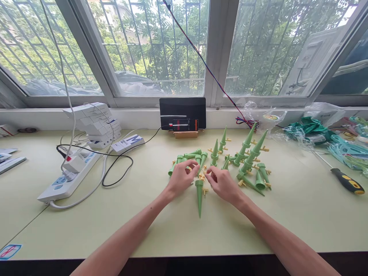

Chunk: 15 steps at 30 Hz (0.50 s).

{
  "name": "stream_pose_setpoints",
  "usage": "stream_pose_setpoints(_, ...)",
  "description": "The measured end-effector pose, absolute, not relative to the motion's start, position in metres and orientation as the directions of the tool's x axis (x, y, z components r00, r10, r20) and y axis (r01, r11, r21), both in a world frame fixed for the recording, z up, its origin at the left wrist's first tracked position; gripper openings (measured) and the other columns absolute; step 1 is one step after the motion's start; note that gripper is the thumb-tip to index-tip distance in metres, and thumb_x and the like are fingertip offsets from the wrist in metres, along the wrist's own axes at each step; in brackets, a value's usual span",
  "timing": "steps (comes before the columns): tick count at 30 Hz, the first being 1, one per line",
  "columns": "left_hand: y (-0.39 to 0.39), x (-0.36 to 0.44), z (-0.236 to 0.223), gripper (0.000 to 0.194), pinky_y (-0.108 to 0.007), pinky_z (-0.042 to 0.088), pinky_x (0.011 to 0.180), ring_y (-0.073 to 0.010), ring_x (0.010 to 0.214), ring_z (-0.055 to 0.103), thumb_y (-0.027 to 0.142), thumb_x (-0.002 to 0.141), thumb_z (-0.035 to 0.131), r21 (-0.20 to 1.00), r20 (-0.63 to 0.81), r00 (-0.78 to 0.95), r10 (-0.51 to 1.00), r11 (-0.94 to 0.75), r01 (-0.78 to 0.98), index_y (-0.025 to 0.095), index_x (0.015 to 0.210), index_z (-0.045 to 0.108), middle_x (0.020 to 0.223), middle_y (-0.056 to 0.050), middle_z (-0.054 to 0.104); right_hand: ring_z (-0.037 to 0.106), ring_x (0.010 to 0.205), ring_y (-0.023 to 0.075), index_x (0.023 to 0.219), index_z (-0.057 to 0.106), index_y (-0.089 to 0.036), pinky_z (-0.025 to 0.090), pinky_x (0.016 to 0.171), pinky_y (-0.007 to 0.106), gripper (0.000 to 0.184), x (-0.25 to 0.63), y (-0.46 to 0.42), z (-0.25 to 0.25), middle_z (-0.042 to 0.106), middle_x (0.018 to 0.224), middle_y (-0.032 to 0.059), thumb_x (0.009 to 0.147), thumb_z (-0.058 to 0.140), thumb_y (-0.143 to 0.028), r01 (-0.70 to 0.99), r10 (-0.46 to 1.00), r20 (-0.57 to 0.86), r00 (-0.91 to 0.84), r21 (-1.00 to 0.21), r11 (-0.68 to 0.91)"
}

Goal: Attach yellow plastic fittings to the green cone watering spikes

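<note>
Flanking small yellow pieces (202,177) on the table (172,237), the left hand (182,176) and right hand (224,184) show grips too obscured to tell; a careless brush could roll the nearby green spike (199,197).

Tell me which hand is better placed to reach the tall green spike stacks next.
Probably the right hand: the tall green spike stacks stand on its side, nearer to it. The left hand is farther away, beside other green pieces.
</note>
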<state>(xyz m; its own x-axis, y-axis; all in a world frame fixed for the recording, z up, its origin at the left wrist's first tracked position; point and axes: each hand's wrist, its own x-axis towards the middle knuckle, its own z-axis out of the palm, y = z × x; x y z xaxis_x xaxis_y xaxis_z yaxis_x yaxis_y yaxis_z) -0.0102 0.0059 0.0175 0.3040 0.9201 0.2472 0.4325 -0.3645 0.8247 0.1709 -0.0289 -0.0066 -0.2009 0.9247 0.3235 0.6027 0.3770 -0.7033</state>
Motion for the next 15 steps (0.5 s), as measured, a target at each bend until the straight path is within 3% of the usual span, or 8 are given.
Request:
stream_pose_setpoints(6, 0.0074, -0.01, 0.0169, 0.034, -0.022, 0.037, 0.046, -0.008, 0.05, 0.046, 0.046, 0.089, 0.053, 0.873, 0.21, 0.367, 0.906, -0.343, 0.348, 0.016, 0.087, 0.068, 0.077, -0.003, 0.065, 0.042, 0.047, 0.0118, 0.09, 0.058, -0.019, 0.033, 0.053, 0.024, 0.019, 0.1698, -0.0307, -0.0052, 0.051, 0.055, -0.0048, 0.097, 0.047, -0.032, 0.549, 0.892, 0.397, -0.215, -0.706, 0.446)
stream_pose_setpoints(15, 0.0071, -0.0093, 0.0156, 0.03, -0.021, 0.037, 0.041, -0.0049, 0.043, 0.043, 0.043, 0.087, 0.058, 0.944, 0.133, 0.426, 0.895, -0.245, 0.219, 0.015, 0.081, 0.064, 0.074, -0.001, 0.062, 0.044, 0.05, 0.0112, 0.092, 0.059, -0.018, 0.035, 0.055, 0.024, 0.019, 0.1688, -0.0316, -0.0034, 0.053, 0.057, -0.0043, 0.098, 0.046, -0.031, 0.528, 0.886, 0.397, -0.239, -0.713, 0.462)
